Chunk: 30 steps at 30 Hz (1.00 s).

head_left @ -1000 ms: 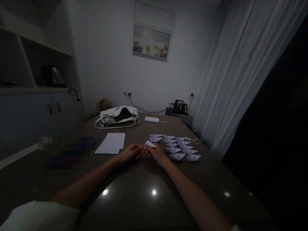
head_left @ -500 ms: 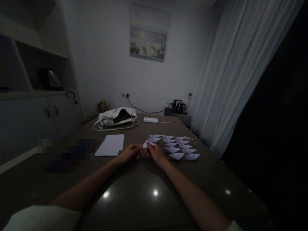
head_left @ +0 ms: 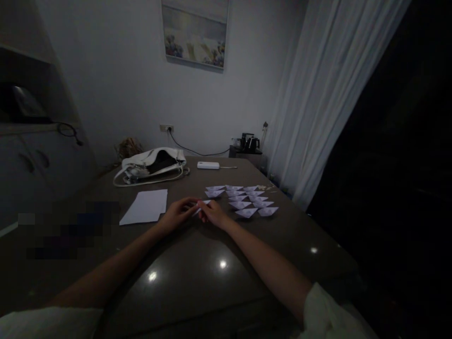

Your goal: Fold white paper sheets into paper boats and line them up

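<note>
Between my two hands is a small piece of folded white paper (head_left: 205,202), mostly covered by the fingers. My right hand (head_left: 216,215) pinches it with the thumb on top. From the other side, my left hand (head_left: 177,214) grips its left edge, fingers bent around it. Just beyond and to the right, several white folded paper boats (head_left: 246,213) stand in rows on the dark table. Left of my left hand lies a small stack of white paper sheets (head_left: 144,206).
A white handbag (head_left: 151,165) sits at the back left of the glossy table (head_left: 190,292). A white power bank (head_left: 208,165) with a short cable lies at the back. Small pale scraps (head_left: 264,188) are near the right edge. A blurred-out patch covers the left side.
The view has tilted down and turned right, so everything sits further left and higher. My left hand's fingers have moved over the folded paper, which now shows less.
</note>
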Available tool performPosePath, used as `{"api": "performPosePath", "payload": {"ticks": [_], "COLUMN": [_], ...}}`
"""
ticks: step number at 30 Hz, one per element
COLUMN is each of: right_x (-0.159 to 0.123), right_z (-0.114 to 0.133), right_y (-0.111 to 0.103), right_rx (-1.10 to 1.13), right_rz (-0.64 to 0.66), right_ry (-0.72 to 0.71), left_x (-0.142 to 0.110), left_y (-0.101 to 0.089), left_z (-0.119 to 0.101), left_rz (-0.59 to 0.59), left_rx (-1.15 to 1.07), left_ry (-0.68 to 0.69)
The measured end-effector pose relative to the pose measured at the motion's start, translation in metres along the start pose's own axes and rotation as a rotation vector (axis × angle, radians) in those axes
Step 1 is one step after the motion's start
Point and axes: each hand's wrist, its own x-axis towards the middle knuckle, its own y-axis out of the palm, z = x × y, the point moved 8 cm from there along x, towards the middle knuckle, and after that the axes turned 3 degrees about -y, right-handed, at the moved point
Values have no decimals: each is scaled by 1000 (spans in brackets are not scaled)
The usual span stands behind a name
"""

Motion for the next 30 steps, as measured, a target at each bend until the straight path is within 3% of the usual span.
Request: {"api": "performPosePath", "payload": {"ticks": [4,10,16,24,30], "right_x": [1,-2,-2,-3,-3], "right_z": [2,8,8,8,11], "right_y": [-1,4,5,6,6], "right_rx": [82,57,60,67,57], "right_rz": [-23,45,60,46,54], "right_ry": [-37,-38,-89,-53,-55], "left_x": [1,0,0,-2,0], "left_y": [1,0,8,9,10], "left_z": [0,1,1,-8,-1], "left_rz": [32,62,146,149,148], "left_rx": [40,34,-55,-83,-87], "left_ry": [-4,-51,-55,-28,-13]}}
